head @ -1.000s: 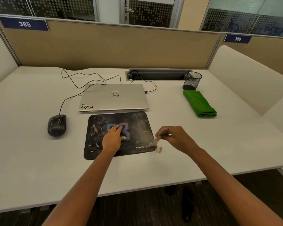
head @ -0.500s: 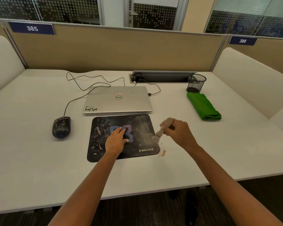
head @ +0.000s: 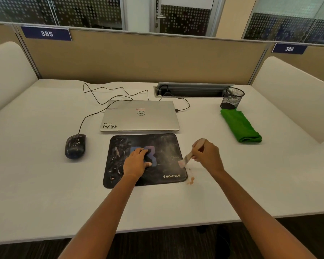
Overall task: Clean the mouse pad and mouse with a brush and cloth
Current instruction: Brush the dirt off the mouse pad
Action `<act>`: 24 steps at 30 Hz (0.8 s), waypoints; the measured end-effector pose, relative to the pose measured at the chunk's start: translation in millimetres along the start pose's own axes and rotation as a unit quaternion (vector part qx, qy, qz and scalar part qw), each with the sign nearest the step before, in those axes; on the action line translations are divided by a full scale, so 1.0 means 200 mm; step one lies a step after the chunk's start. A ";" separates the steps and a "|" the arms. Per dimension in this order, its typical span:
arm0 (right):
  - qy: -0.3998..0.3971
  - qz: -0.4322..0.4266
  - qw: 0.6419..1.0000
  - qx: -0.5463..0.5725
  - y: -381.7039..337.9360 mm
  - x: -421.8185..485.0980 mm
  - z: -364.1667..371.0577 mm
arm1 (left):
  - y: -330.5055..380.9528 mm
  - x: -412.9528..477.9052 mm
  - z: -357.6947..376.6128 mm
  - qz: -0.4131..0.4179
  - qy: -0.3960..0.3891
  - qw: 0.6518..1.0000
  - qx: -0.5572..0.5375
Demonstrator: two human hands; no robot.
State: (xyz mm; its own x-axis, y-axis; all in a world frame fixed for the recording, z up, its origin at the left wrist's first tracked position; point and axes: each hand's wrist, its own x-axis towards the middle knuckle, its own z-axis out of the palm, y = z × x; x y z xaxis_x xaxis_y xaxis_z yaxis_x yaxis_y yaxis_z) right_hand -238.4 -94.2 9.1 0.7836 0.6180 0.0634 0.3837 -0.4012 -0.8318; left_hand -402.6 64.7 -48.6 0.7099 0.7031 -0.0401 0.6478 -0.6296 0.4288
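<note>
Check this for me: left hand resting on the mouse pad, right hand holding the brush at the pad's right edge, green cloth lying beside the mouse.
No. In the head view the green cloth lies far right, next to the mesh cup, not beside the mouse. The left hand does rest on the mouse pad and the right hand holds the brush at its right edge.

The left plate [head: 46, 33] reads 385, right plate [head: 289, 48] 386, mouse pad [head: 166, 150] "sounce", laptop [head: 138, 118] Dell, door [head: 157, 8] PUSH.
</note>
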 end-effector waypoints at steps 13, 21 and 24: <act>-0.036 -0.037 0.999 0.002 -0.03 -0.08 0.08 | 0.00 0.01 -0.03 -0.002 -0.001 1.000 -0.010; -0.027 -0.029 0.995 0.088 -0.08 -0.01 0.12 | 0.00 0.01 -0.03 -0.005 -0.003 1.000 -0.019; -0.085 0.012 0.991 0.104 -0.08 -0.01 0.21 | 0.00 0.02 -0.04 -0.006 -0.006 1.000 -0.018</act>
State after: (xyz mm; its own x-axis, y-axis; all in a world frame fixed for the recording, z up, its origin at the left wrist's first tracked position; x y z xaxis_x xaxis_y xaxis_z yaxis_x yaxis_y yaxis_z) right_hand -266.0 -61.2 -0.5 0.6914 0.7215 -0.0376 0.2428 -0.2811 -0.9285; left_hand -401.8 68.8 -42.0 0.7051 0.7068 -0.0570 0.6470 -0.6084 0.4596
